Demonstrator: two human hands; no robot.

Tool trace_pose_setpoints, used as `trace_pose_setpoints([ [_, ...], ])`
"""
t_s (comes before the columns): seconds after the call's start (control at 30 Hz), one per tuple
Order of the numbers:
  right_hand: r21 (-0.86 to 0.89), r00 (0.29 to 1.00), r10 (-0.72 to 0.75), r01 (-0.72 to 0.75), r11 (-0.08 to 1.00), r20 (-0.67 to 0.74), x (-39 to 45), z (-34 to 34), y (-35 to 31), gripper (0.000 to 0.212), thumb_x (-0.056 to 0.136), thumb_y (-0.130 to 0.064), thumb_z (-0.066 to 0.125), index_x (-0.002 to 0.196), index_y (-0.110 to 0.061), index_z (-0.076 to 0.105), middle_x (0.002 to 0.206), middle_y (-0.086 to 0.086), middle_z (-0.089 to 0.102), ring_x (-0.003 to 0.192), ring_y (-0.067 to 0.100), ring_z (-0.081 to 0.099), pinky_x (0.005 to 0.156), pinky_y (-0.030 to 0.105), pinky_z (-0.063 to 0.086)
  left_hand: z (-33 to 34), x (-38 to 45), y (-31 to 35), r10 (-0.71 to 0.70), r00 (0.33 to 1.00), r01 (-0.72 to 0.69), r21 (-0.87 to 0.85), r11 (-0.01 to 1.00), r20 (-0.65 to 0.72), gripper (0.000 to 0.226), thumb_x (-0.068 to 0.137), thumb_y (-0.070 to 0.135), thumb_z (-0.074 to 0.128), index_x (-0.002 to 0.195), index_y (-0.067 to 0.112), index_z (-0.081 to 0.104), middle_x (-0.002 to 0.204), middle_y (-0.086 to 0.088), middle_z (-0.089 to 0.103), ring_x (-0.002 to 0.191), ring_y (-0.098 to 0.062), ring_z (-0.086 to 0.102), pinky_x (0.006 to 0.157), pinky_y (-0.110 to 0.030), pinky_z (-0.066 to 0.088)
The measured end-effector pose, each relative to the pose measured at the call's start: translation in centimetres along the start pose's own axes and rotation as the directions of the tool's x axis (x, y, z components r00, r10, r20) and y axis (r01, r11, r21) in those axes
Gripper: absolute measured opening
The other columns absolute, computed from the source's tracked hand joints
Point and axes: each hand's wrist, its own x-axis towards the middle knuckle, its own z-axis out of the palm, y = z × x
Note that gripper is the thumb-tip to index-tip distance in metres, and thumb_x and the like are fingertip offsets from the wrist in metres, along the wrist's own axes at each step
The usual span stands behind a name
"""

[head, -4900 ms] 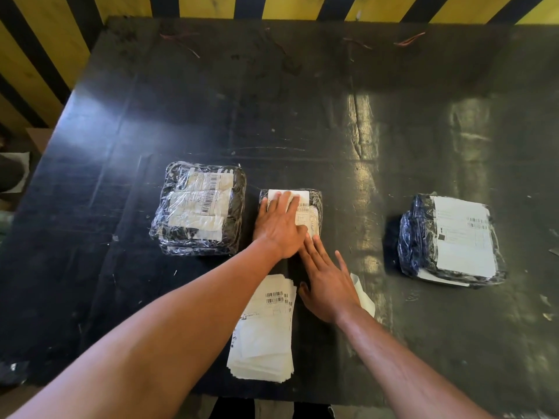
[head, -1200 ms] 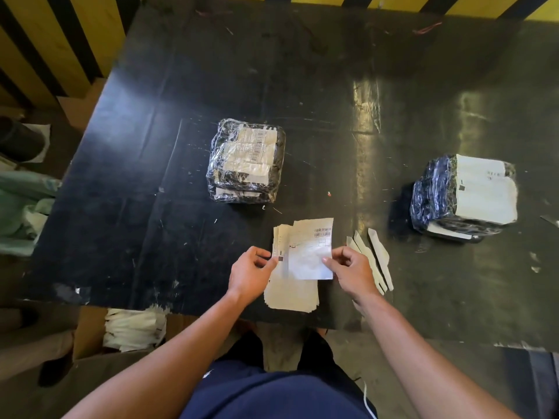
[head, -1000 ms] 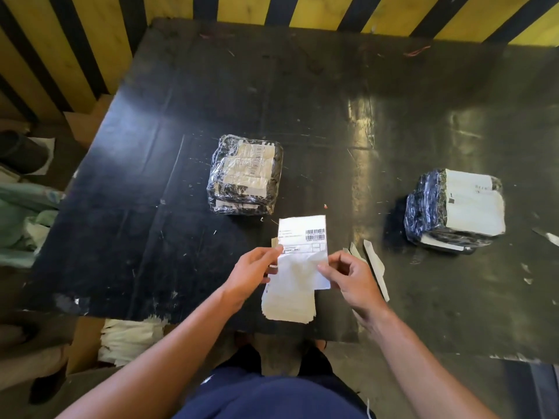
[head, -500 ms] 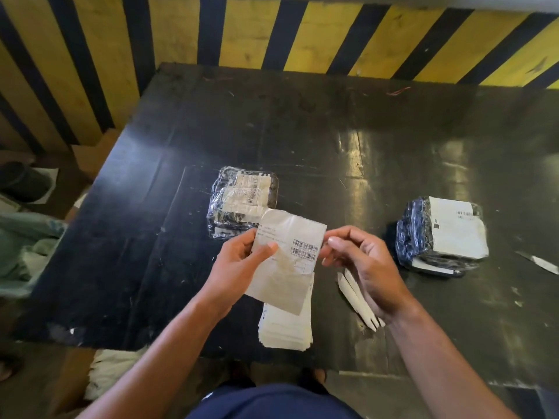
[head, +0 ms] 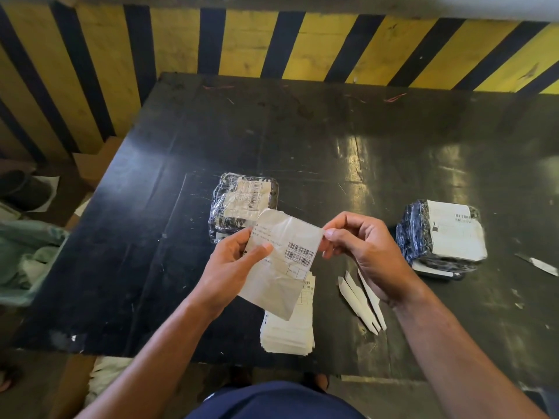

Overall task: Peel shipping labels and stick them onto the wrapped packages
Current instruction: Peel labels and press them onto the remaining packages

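I hold a white shipping label (head: 284, 261) with a barcode in the air above the black table (head: 302, 140). My left hand (head: 233, 267) grips its left edge with the thumb on its face. My right hand (head: 363, 252) pinches its upper right corner. Under the label lies a stack of labels (head: 290, 331) near the table's front edge. A wrapped package (head: 242, 201) with a label under its film sits just beyond my left hand, partly hidden by the held label. A second wrapped package (head: 444, 240) with a white label on top sits to the right.
Several peeled backing strips (head: 360, 300) lie right of the stack, another strip (head: 541, 264) at the far right. A yellow and black striped wall (head: 272, 40) rises behind the table. A cardboard box (head: 93, 164) and green cloth (head: 27, 252) lie on the floor at left.
I have picked one label off the stack and raised it in both hands, tilting it. My right fingers have shifted to its upper right corner. The small package seen earliest is out of view.
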Motion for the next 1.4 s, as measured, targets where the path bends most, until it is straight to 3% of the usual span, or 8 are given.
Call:
trace_pose_setpoints([
  [0.17,-0.005,1.0,-0.004,0.004,1.0,0.005,0.0,0.2,0.0,0.015,0.1,0.0,0.062,0.088,-0.002,0.071,0.082,0.014,0.076,0.072,0.021,0.066,0.073,0.025,0.053,-0.2,0.0,0.1,-0.001,1.0,0.001,0.011,1.0,0.015,0.022,0.103,0.013,0.061,0.122,0.019,0.071,0.114,0.004,0.081,0.103,-0.02,0.079,0.08,-0.036,0.066],
  [0.3,0.009,1.0,-0.006,0.006,1.0,0.015,0.0,0.3,0.1,0.017,0.098,0.004,0.062,0.084,-0.002,0.07,0.077,0.014,0.073,0.07,0.021,0.064,0.072,0.026,0.054,-0.3,0.1,0.1,-0.018,0.999,0.017,0.032,0.999,0.034,0.022,0.102,0.016,0.063,0.122,0.021,0.071,0.115,0.004,0.081,0.105,-0.02,0.078,0.086,-0.041,0.065],
  [0.53,0.099,0.999,0.024,-0.026,0.995,0.028,0.0,0.7,0.4,0.022,0.095,0.011,0.058,0.08,-0.002,0.066,0.068,0.013,0.067,0.063,0.019,0.059,0.067,0.029,0.053,-0.3,0.1,-0.2,-0.025,0.997,0.022,0.032,0.999,0.076,0.019,0.103,0.016,0.063,0.117,0.024,0.071,0.111,0.009,0.081,0.105,-0.017,0.078,0.08,-0.033,0.065],
  [0.7,0.155,0.998,0.041,-0.048,0.987,0.049,-0.2,0.9,0.7,0.009,0.086,-0.007,0.067,0.077,-0.008,0.067,0.067,0.01,0.069,0.064,0.017,0.061,0.065,0.027,0.053,0.0,0.3,-0.6,0.012,0.999,-0.014,0.058,0.998,0.033,0.023,0.099,0.02,0.066,0.122,0.024,0.069,0.115,0.011,0.079,0.11,-0.011,0.075,0.094,-0.034,0.062],
  [0.83,0.183,0.997,0.049,-0.06,0.981,0.064,-0.2,1.2,0.7,0.009,0.084,-0.009,0.069,0.075,-0.01,0.068,0.066,0.008,0.069,0.061,0.013,0.063,0.064,0.023,0.052,0.5,0.4,-0.7,-0.005,1.0,0.005,0.042,0.999,-0.006,0.026,0.099,0.023,0.068,0.125,0.022,0.067,0.116,0.005,0.078,0.108,-0.013,0.076,0.094,-0.042,0.064],
  [1.0,0.198,0.997,0.05,-0.062,0.978,0.063,-0.5,1.7,0.5,0.01,0.084,-0.014,0.072,0.074,-0.013,0.072,0.069,0.01,0.071,0.064,0.015,0.065,0.07,0.027,0.055,0.7,0.3,-1.5,0.189,0.965,-0.142,0.246,0.959,-0.182,0.034,0.095,0.027,0.077,0.125,0.034,0.064,0.122,0.011,0.068,0.115,-0.007,0.066,0.101,-0.033,0.058],
  [1.17,0.2,0.997,0.035,-0.047,0.979,0.061,-0.7,1.8,0.5,0.009,0.085,-0.019,0.074,0.076,-0.016,0.076,0.075,0.016,0.073,0.07,0.022,0.068,0.076,0.033,0.057,2.0,-0.6,-0.1,0.39,0.92,-0.368,0.246,0.897,-0.047,0.028,0.092,0.034,0.075,0.118,0.032,0.067,0.123,0.008,0.069,0.118,-0.017,0.067,0.097,-0.036,0.058],
  [1.4,0.197,0.998,0.002,-0.014,0.98,0.061,-0.7,2.4,0.6,0.009,0.087,-0.014,0.072,0.081,-0.01,0.077,0.078,0.016,0.074,0.073,0.024,0.07,0.082,0.041,0.057,3.6,-1.5,0.7,0.409,0.912,-0.407,0.2,0.891,0.033,0.023,0.092,0.032,0.076,0.113,0.024,0.074,0.106,0.011,0.078,0.101,-0.016,0.077,0.086,-0.029,0.063],
])
